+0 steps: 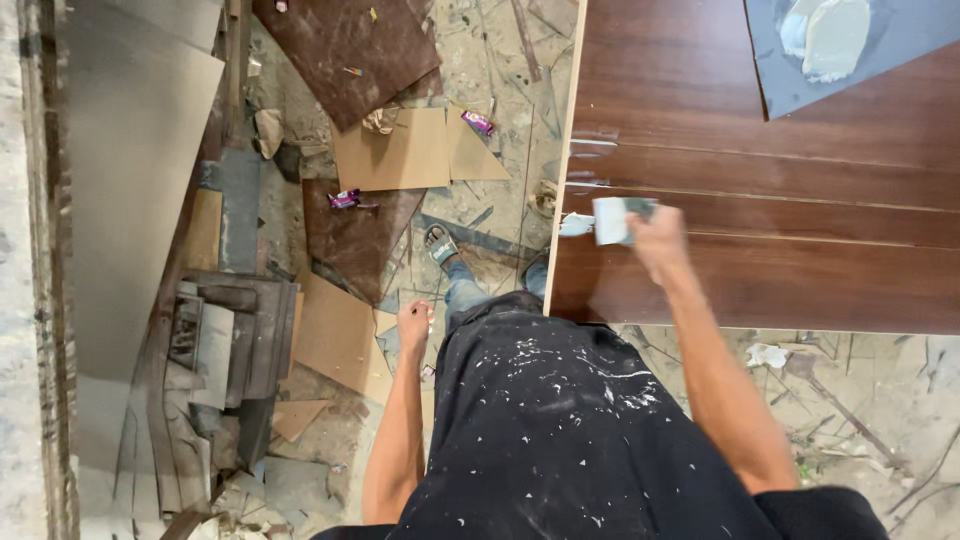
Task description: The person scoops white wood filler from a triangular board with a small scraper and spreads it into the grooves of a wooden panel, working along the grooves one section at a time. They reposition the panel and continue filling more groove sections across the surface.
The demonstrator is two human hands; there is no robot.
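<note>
A: Where the seam (760,190) runs across the brown panel (800,270), what is held against it?

B: A pale putty scraper (612,220) is held by the right hand (655,240), the grip closed around its handle end. The blade is laid flat on the panel just beside the seam, close to the panel's left edge, where whitish smears (590,150) are seen.

A: How is the seam laid out from that grip?

B: Its long axis is stretched away to the right of the scraper, roughly level across the panel. A grey sheet carrying a blob of filler (835,35) is seen well apart, at the panel's far right corner.

A: And the other hand?

B: The left hand (413,325) is hung off the panel's left edge, over the littered floor (480,60), fingers loosely curled, nothing held. The right hand is nearer to the seam.
</note>
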